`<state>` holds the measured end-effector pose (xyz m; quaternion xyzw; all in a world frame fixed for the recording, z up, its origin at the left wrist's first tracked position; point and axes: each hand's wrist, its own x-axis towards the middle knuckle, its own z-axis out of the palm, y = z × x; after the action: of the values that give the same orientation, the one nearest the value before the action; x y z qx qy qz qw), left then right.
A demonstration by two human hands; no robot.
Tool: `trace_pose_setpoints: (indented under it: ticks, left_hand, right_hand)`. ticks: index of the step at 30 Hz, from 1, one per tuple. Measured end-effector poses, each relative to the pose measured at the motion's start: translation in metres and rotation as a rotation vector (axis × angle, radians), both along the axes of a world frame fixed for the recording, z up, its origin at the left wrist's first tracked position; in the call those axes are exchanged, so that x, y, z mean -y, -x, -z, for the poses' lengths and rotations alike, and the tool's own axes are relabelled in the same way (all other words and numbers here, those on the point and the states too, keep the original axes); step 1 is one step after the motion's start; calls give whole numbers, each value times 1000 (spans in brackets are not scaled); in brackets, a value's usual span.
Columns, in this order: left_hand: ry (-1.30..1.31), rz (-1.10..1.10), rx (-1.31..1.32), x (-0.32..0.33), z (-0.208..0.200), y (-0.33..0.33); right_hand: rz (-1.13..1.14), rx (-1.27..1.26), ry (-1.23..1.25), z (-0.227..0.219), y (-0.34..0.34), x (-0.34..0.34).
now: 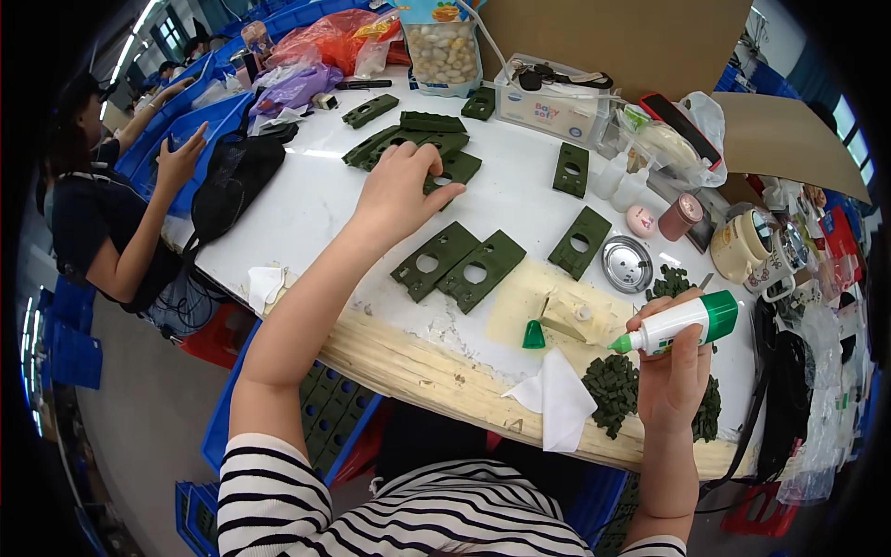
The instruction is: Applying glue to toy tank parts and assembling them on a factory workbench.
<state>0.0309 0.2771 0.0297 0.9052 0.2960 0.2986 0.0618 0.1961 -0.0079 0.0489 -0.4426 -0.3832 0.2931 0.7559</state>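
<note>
Head view: a white-and-green plastic bottle (666, 327) is gripped, nozzle (622, 343) leftward, by the right hand (675, 373), a dark-green rectangular plate (466, 166) overlapped by the left hand (394, 193), grip unclear.

dark green holed plate (463, 167) at twelve o'clock partly hidden by left grip (401, 188), white-and-green plastic bottle (663, 325) at three part-covered by right grip (672, 376), clear blue-topped pouch (444, 51) at twelve cropped

free: tabletop (536, 209) between green plates (587, 226) | obstacles: metal dish (626, 258), pink container (680, 216)
</note>
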Motion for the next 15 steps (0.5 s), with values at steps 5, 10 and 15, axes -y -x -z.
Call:
trace_pose_setpoints:
  ticks: [5,10,15]
  left_hand:
    - [-188,-95,-22,-57,1,-32]
    - [167,-263,-393,-137,0,-61]
    - [187,-149,-433,-156,-5,-48]
  right_hand:
    - [5,0,-10,-1,-4,0]
    - [-3,28,-18,0,-4,1]
    - [-3,14,-31,-1,-7,2]
